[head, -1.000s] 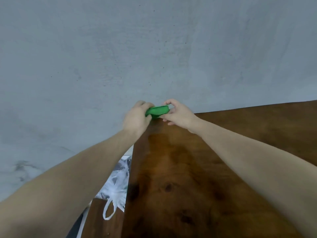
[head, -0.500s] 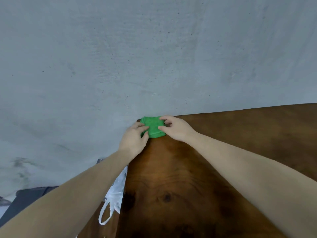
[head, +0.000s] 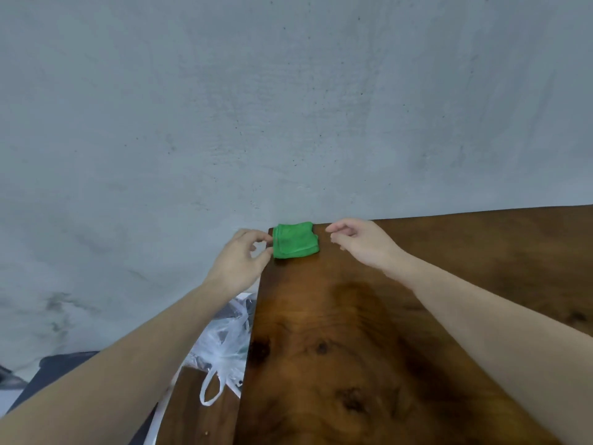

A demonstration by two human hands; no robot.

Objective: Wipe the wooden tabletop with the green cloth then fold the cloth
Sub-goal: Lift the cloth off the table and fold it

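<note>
The green cloth lies folded into a small thick square on the far left corner of the wooden tabletop, against the wall. My left hand hovers just off the table's left edge, its loosely curled fingertips right at the cloth's left side and holding nothing. My right hand is over the table a short gap to the right of the cloth, with relaxed, curled fingers that do not touch it.
A grey concrete wall rises directly behind the table. Left of the table and lower down sits a white plastic bag on a second wooden surface. A dark object shows at the bottom left.
Both hands held the folded cloth in the air, then pressed it onto the table corner. Now both have let go and drawn apart sideways, leaving the cloth lying there.
</note>
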